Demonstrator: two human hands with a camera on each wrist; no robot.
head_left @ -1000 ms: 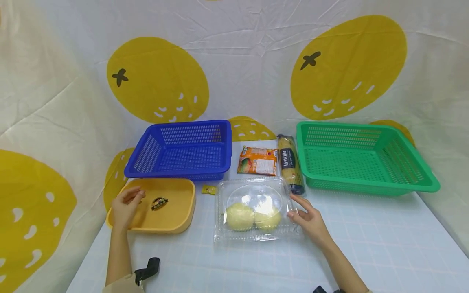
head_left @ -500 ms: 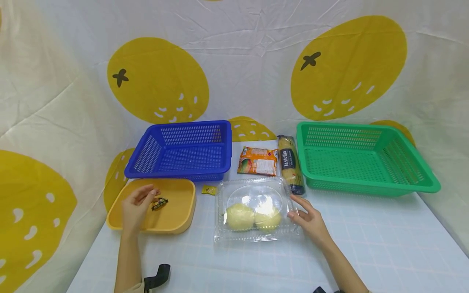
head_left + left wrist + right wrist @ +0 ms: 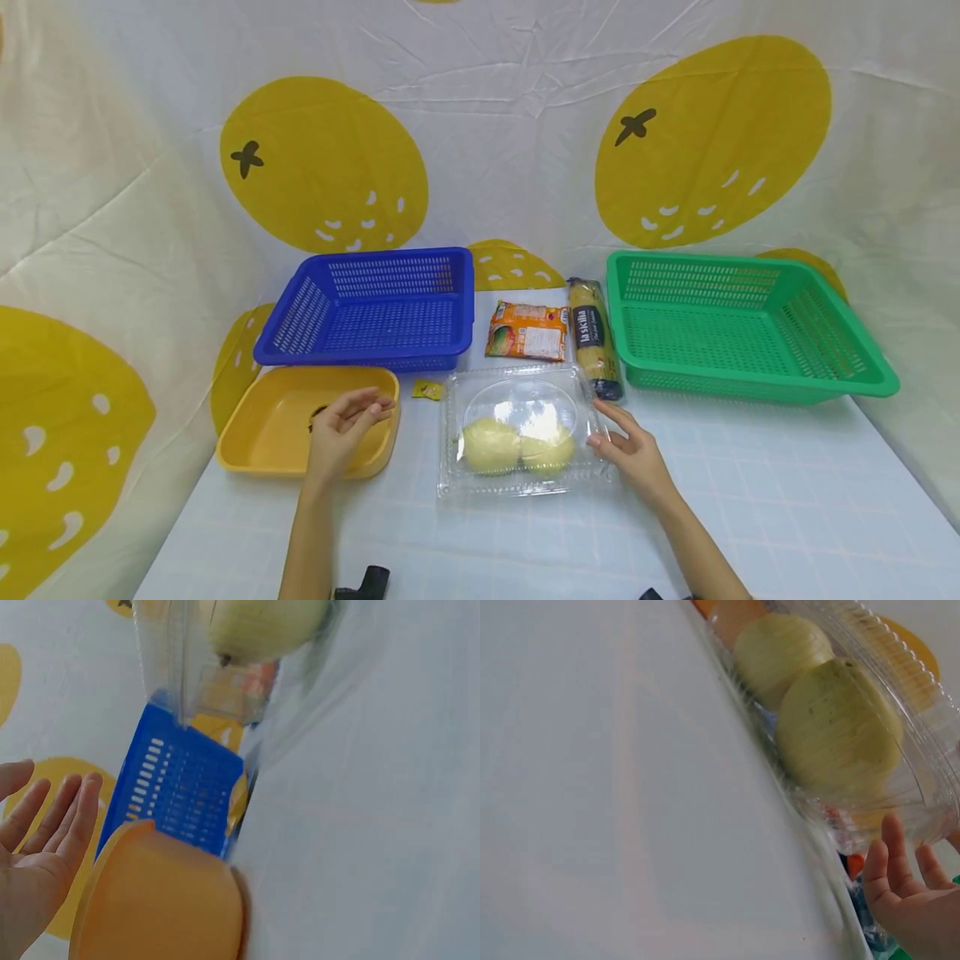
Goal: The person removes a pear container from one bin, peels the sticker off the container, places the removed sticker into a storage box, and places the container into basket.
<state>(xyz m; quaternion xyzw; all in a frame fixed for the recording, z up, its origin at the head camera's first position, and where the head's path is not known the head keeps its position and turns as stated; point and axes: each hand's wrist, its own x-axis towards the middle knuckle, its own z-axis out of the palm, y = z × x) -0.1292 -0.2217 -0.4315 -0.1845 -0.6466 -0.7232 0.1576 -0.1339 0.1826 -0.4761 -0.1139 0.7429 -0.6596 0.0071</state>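
Observation:
A clear plastic clamshell box (image 3: 525,385) holding two pale yellow-green round fruits (image 3: 840,727) sits with its lid down at mid-table. At its right edge, my right hand (image 3: 636,460) touches the plastic with thumb and index fingertip, the fingers extended. My left hand (image 3: 347,433) hovers over the right part of a yellow tub (image 3: 262,421), fingers loosely bent and nothing in them; the left wrist view shows its palm bare. Inside the tub lies a small dark-and-yellow item (image 3: 318,412), mostly hidden behind that hand.
Behind the tub stands a blue basket (image 3: 363,354); a green basket (image 3: 750,385) is at the back right. Between them lie an orange packet (image 3: 528,331) and a long yellow "la sicilia" package (image 3: 594,337). A small yellow packet (image 3: 427,389) lies left of the box.
My left hand has moved rightward across the yellow tub, from its left side to its right side, now covering most of the small item. My right hand and the box stay put.

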